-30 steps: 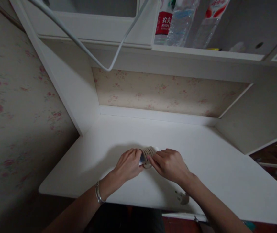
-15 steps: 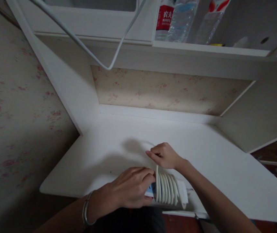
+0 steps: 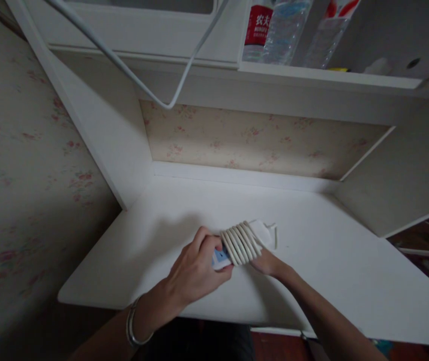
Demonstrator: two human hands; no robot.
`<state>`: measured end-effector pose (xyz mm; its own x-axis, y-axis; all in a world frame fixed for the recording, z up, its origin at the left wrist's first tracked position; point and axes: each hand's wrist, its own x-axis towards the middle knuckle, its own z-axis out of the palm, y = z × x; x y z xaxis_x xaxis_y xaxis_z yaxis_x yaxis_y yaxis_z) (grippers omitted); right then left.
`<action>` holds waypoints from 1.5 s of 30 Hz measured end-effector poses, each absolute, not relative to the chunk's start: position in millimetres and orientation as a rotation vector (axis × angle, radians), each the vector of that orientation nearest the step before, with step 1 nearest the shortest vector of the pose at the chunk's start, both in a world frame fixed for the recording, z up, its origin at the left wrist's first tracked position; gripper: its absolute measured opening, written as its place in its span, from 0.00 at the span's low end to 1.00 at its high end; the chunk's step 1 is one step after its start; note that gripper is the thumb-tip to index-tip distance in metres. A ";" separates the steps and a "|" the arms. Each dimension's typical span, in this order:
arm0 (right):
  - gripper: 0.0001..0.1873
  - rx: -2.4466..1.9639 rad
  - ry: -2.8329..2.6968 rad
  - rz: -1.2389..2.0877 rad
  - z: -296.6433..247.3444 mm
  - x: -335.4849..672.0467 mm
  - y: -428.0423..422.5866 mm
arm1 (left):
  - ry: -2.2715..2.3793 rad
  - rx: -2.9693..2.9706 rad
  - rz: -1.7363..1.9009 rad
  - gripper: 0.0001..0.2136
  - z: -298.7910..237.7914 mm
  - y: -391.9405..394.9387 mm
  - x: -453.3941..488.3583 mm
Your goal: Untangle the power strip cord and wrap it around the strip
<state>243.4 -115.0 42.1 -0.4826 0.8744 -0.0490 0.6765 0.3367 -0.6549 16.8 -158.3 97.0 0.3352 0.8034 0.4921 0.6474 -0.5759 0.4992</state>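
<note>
A white power strip [image 3: 219, 257] with a blue socket face is held above the white desktop. Its off-white cord [image 3: 240, 244] is wound round the middle in several side-by-side turns. My left hand [image 3: 201, 265] is closed round the near-left end, thumb below and fingers over the top. Behind and under the coil, at its right side, is my right hand [image 3: 264, 261]; the strip and cord cover its fingers, so its grip is hidden. A white end piece with a thin loop [image 3: 274, 235] sticks out past the turns at the upper right.
The white desktop [image 3: 184, 200] has side panels at left and right. Overhead, a shelf [image 3: 327, 75] holds plastic bottles [image 3: 285, 32]. A grey-white cable [image 3: 168, 105] hangs down in a bend at upper left. Floral wallpaper [image 3: 30, 165] covers the left wall.
The power strip has been raised and tilted, away from the desk's front edge. My right hand went from above the coil, gripping the cord, to behind and below it. My left hand kept hold.
</note>
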 end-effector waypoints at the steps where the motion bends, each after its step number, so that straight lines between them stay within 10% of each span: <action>1: 0.32 -1.410 -2.330 0.920 40.8 245.0 -121.5 | 1.407 2.377 1.058 0.12 95.4 -152.6 15.8; 20: 0.09 -1.146 -2.817 -0.083 111.4 214.6 -169.1 | 1.253 2.652 0.394 0.09 47.6 -121.9 27.7; 36: 0.18 -0.933 -2.234 1.767 97.2 241.7 -111.4 | 0.388 2.954 0.400 0.09 81.9 -168.0 13.8; 45: 0.17 -1.041 -1.616 1.898 56.3 245.2 -133.8 | 0.665 2.632 0.792 0.10 77.2 -163.5 5.8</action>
